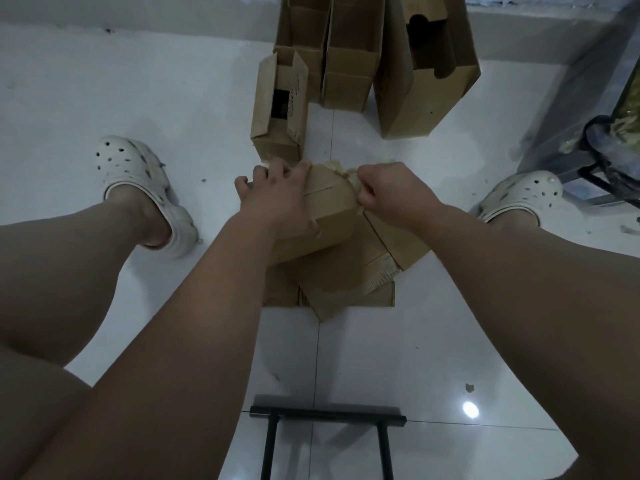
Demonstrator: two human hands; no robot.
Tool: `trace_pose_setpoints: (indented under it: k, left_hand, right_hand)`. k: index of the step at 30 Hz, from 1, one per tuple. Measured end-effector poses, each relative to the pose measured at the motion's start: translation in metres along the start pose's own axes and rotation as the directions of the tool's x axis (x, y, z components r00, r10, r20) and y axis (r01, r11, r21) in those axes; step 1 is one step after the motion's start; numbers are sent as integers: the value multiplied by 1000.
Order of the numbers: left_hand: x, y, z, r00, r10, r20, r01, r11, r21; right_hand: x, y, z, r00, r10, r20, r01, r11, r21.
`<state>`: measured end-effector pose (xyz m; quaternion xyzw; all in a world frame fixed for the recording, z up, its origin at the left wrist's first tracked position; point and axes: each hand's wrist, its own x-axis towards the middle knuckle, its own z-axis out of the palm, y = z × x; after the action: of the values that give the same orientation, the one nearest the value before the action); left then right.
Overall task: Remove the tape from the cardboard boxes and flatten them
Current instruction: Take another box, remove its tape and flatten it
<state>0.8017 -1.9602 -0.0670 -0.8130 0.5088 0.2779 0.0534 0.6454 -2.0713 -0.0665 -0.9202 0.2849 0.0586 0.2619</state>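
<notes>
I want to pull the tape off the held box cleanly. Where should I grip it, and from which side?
Grip the loose end of the tape at the far top edge of the box, coming from the right, where the right hand pinches. That end stands lifted off the box, so fingers can probably catch it; the rest lies flat. The left hand holds the box.

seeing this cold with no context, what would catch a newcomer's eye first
The two hands at the centre stand out: the left hand grips a small cardboard box while the right hand pinches crumpled tape at its far corner. Under it lies flattened cardboard on the white tiled floor, and taller boxes stand upright farther back.
</notes>
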Motion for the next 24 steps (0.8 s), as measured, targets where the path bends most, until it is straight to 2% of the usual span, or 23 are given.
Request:
trace_pose_setpoints:
  k: [3,5,7,11,14,15,16,17,19,20,21,22,24]
  left_hand:
    - [2,-8,-2,997,60,44,-59,998,-8]
    - [-1,-13,0,983,148,106,-149,989,5]
    - [-7,-14,5,973,202,109,-201,979,-22]
    - [-8,-7,13,968,246,49,-246,969,9]
    - [-6,-5,11,969,246,16,-247,968,54]
    - [-6,-4,12,970,243,9,-243,968,67]
    - [-7,-3,14,971,239,7,-239,968,80]
    - [-8,-2,17,972,234,8,-233,968,94]
    - [-9,-1,21,975,220,11,-220,969,113]
    - [-9,-1,23,976,218,7,-217,970,113]
    - [-8,0,24,975,220,-1,-219,969,111]
    - [-7,1,26,974,225,-13,-222,969,110]
    - [-6,3,27,971,235,-34,-230,967,111]
  right_hand:
    - [-2,7,-1,998,-19,-55,19,1000,3]
    - [-3,18,-4,996,31,-86,-35,998,-46]
    - [-5,28,-5,990,78,-121,-88,993,-74]
    - [-7,26,5,944,249,-216,-245,968,44]
    - [-6,24,9,896,423,-138,-377,887,266]
    - [-5,24,9,851,519,-76,-449,796,406]
    - [-4,24,9,789,614,26,-519,643,564]
    - [-3,22,8,725,672,149,-555,442,705]
    - [-1,16,3,646,657,388,-488,-36,872]
    - [0,13,0,631,614,475,-406,-260,876]
    - [-1,13,-1,632,569,525,-315,-431,846]
    - [-1,12,-2,648,534,544,-230,-544,807]
    - [-4,11,-2,694,501,517,-111,-635,764]
